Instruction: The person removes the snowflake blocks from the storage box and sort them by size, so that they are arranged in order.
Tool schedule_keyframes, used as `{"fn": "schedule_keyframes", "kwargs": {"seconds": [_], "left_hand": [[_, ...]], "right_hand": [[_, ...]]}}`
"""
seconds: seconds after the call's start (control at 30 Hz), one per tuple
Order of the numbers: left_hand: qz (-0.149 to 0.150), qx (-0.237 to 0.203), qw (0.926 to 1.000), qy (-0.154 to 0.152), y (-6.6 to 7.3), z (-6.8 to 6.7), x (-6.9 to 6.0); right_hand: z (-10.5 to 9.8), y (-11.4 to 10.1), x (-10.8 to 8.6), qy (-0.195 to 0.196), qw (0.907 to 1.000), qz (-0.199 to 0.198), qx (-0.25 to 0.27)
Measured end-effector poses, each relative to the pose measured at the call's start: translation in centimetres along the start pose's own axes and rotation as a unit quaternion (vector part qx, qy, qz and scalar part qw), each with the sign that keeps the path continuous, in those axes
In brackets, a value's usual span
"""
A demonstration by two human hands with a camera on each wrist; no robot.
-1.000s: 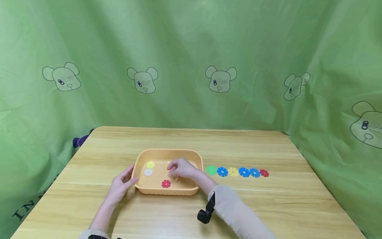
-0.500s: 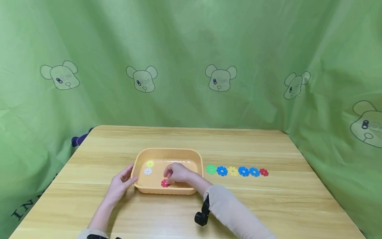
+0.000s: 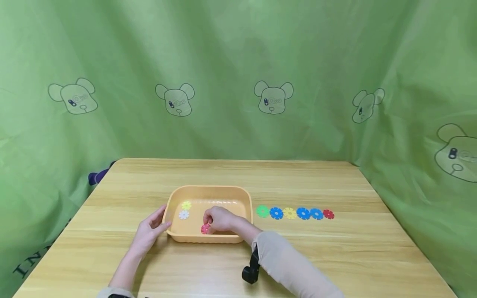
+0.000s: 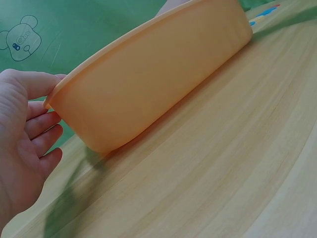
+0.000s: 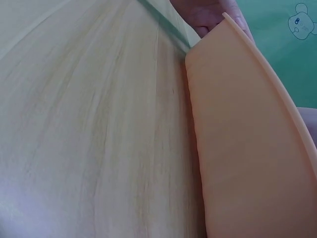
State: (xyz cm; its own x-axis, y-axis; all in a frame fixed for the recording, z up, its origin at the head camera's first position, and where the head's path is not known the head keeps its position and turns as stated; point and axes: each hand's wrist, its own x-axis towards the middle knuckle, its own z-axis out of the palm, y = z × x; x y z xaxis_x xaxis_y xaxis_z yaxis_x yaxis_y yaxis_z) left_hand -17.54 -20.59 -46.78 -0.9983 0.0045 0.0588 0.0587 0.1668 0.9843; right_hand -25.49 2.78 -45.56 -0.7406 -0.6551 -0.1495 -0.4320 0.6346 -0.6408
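An orange plastic tray (image 3: 208, 239) sits left of the table's middle. My left hand (image 3: 148, 231) grips its left rim; in the left wrist view the thumb lies over the rim, with the fingers outside the wall. Inside the tray, my right hand (image 3: 220, 219) has curled fingers at a red snowflake disc (image 3: 204, 229) near the front wall and pinches it, partly hiding it. A yellow snowflake disc (image 3: 186, 205) and a white snowflake disc (image 3: 184, 215) lie at the tray's left. The tray wall (image 5: 252, 134) hides the right fingertips in the right wrist view.
Right of the tray, a row of snowflake discs lies on the wooden table (image 3: 298, 256): green (image 3: 262, 211), blue (image 3: 276, 213), yellow (image 3: 290, 213), two more blue, then red (image 3: 328, 214). A green curtain (image 3: 223, 54) stands behind the table.
My right hand has moved toward the front of the tray, down onto the red disc, and its fingers have closed on it. The left hand stays at the rim.
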Motion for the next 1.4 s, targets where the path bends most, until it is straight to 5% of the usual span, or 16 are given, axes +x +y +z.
{"fn": "schedule_keyframes", "kwargs": {"seconds": [0.5, 0.7, 1.4], "left_hand": [[-0.006, -0.002, 1.0, -0.004, -0.1, 0.1, -0.1], [-0.011, -0.002, 0.9999, -0.003, 0.0, 0.2, -0.2], [-0.007, -0.01, 0.9999, 0.003, -0.1, 0.2, -0.1]], "right_hand": [[-1.1, 0.4, -0.9, 0.067, 0.994, 0.018, 0.084], [-2.5, 0.7, -1.6, 0.07, 0.982, 0.025, 0.173], [-7.5, 1.8, -4.6, 0.11, 0.9462, 0.048, 0.3]]}}
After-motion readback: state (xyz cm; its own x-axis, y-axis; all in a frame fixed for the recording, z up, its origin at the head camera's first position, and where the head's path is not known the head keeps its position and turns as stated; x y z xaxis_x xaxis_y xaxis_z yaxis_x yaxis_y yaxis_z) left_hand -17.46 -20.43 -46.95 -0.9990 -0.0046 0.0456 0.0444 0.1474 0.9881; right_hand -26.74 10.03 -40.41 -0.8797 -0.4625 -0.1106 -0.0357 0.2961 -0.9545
